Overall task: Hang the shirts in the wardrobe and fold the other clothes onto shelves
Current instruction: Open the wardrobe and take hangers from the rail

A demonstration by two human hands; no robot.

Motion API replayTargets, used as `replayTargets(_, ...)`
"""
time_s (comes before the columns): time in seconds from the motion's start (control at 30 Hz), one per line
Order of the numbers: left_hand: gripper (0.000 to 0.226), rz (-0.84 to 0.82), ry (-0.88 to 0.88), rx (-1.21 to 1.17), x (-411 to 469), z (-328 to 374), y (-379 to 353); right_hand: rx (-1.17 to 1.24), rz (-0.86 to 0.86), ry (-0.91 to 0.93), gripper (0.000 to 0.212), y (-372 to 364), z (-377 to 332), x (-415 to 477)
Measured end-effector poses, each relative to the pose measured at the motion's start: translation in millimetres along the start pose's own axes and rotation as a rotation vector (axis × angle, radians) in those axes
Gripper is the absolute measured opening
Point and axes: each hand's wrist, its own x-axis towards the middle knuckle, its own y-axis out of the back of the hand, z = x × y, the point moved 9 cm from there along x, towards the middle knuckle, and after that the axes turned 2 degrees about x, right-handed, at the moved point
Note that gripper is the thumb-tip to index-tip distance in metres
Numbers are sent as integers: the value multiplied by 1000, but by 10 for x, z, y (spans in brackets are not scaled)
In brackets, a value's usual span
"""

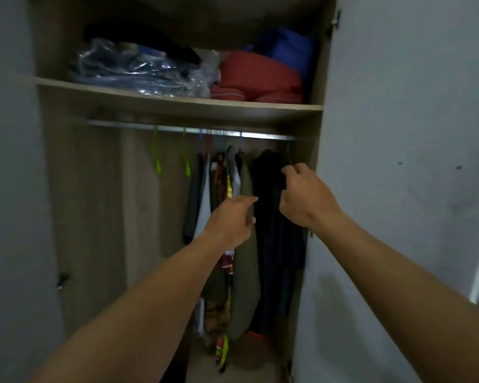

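Both my arms reach into an open wardrobe. A dark shirt (271, 217) hangs at the right end of the metal rail (177, 129). My right hand (304, 197) pinches the top of that shirt near its green hanger hook (288, 152). Lower and to the left, my left hand (233, 222) has its fingers extended against the shirt's left edge, beside an olive garment (246, 272). Several other clothes (213, 189) hang left of it. Two bare green hangers (156, 156) dangle on the rail's left part.
The shelf (177, 102) above the rail carries a plastic-wrapped bundle (138, 70), red folded fabric (257, 78), a blue item and something black. Grey wardrobe doors stand open at left (9, 189) and right (398, 161). An orange item lies on the wardrobe floor.
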Motion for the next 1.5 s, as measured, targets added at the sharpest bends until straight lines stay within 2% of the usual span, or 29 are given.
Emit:
replayTargets(0.17,51,59,137,105,6,-964,412,118,-55,74,46,-512,-621,547)
replayTargets(0.33,51,137,179,150,277,-1738,792,206,-86,86,48,-950,-1085,1136)
replayTargets(0.63,47,226,180,65,1296,-2681,1041,299,-78,0,37,-1546,-1389,2319)
replayTargets(0.8,32,244,199,-2,1773,-2972,970,319,-116,-23,36,-1864,-1501,2663)
replayTargets(0.93,34,281,329,-73,2217,-3311,857,302,-100,-26,17,-2084,-1538,2985)
replayTargets(1.03,31,225,441,-108,2443,-3519,693,271,-96,-27,8,-2173,-1572,3134)
replayTargets(1.17,30,105,532,-120,2733,-3732,437,261,-118,6,13,-2312,-1662,3315)
replayTargets(1.27,33,104,619,-279,2853,-3913,315,252,-119,-2,10,-2428,-1685,3440)
replayTargets(1.3,29,94,643,-329,2859,-3937,275,251,-123,-8,14,-2471,-1685,3469)
replayTargets(1.37,6,64,688,-411,2860,-3966,201,255,-137,-8,20,-2562,-1682,3526)
replayTargets(1.5,22,71,768,-527,2821,-3989,124,286,-144,-8,25,-2658,-1694,3571)
